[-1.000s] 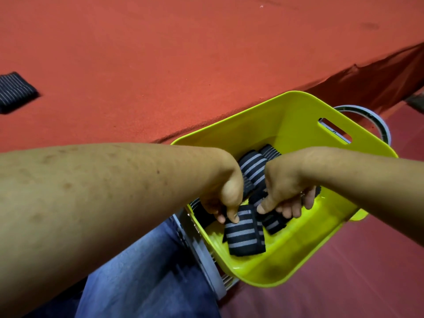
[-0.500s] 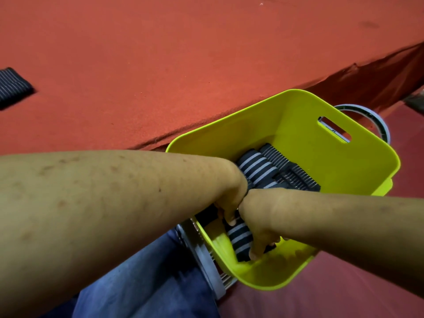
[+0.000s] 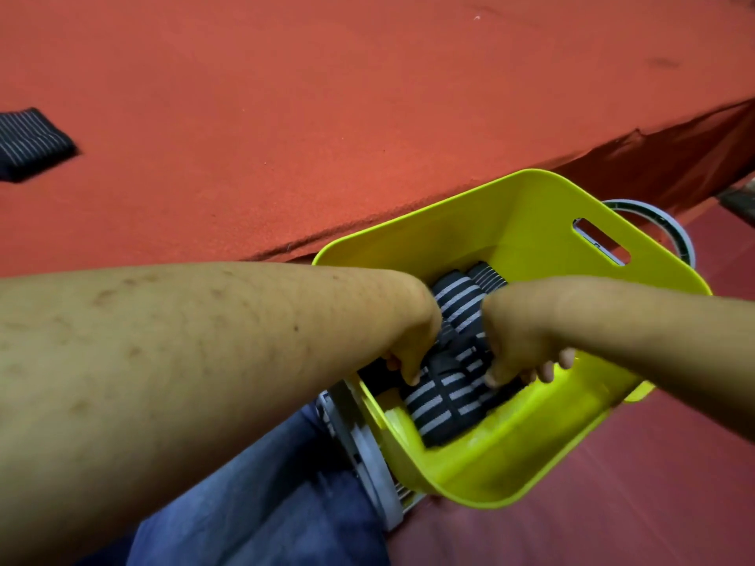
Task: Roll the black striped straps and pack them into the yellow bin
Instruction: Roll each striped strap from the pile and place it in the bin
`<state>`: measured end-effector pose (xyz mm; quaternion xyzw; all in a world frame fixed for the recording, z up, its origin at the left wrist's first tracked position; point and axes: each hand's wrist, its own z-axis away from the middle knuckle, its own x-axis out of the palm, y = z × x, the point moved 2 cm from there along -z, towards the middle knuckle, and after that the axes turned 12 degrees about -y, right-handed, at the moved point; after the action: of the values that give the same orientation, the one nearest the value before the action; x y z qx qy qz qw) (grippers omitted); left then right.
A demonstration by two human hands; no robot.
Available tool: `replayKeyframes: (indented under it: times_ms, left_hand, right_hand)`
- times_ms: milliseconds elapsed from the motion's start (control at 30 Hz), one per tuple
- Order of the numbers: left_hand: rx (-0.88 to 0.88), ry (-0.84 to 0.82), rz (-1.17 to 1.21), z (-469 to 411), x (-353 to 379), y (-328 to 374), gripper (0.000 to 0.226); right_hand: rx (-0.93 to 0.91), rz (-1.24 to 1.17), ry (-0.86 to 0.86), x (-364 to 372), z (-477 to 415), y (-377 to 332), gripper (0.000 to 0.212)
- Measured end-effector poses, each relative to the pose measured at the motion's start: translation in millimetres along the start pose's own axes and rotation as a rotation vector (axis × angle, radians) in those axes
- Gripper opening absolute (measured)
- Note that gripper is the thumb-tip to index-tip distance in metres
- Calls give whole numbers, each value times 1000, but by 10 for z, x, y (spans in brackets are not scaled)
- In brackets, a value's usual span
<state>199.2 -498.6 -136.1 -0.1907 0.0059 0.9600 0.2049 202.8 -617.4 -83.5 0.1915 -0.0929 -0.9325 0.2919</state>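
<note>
The yellow bin (image 3: 531, 222) stands tilted at the lower right, below the edge of the red table. Several rolled black striped straps lie inside it. One roll (image 3: 443, 406) lies at the near end, with others (image 3: 457, 296) packed behind it. My left hand (image 3: 412, 345) reaches in from the left, its thumb and curled fingers on the near roll's left side. From the right, my right hand (image 3: 514, 345) curls its fingers over the same roll's right side. Both palms are hidden. A flat striped strap (image 3: 28, 140) lies on the table at the far left.
The red table top (image 3: 367, 116) fills the upper view, its edge running just behind the bin. A grey round stand (image 3: 367, 455) sits under the bin. My blue-jeaned leg (image 3: 253, 504) is at the bottom. Dark red floor (image 3: 653, 484) lies to the right.
My right hand has pulled back from the bin's near end to the right side of the front roll. More of that roll now shows. My left hand stays in place.
</note>
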Motion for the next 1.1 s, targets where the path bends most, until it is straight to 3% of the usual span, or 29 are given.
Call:
replayKeyframes:
  times_ms: [133, 300, 433, 567, 667, 800, 933, 1100]
  left_hand:
    - [4, -21, 46, 67, -8, -19, 41]
    - [-2, -58, 49, -7, 4, 32, 41]
    - [-4, -93, 19, -30, -22, 24, 38]
    - [32, -73, 149, 89, -107, -105, 38]
    - [143, 74, 322, 334, -190, -256, 39]
    - [410, 497, 636, 762, -222, -441, 28]
    - [463, 677, 820, 1104, -13, -643, 22]
    - [500, 859, 956, 1645, 423, -1244, 12]
  right_hand:
    - [-42, -218, 174, -77, -117, 290, 48]
    - [-45, -59, 274, 19, -291, 152, 45]
    - [-35, -72, 245, 13, -254, 145, 46]
    - [-129, -336, 198, -113, -95, 293, 42]
    - [-265, -476, 423, -275, 112, 321, 36]
    - [-436, -618, 662, -481, 395, 182, 30]
    - [-540, -754, 686, -620, 634, 78, 19]
    - [-736, -874, 836, -859, 907, -210, 26]
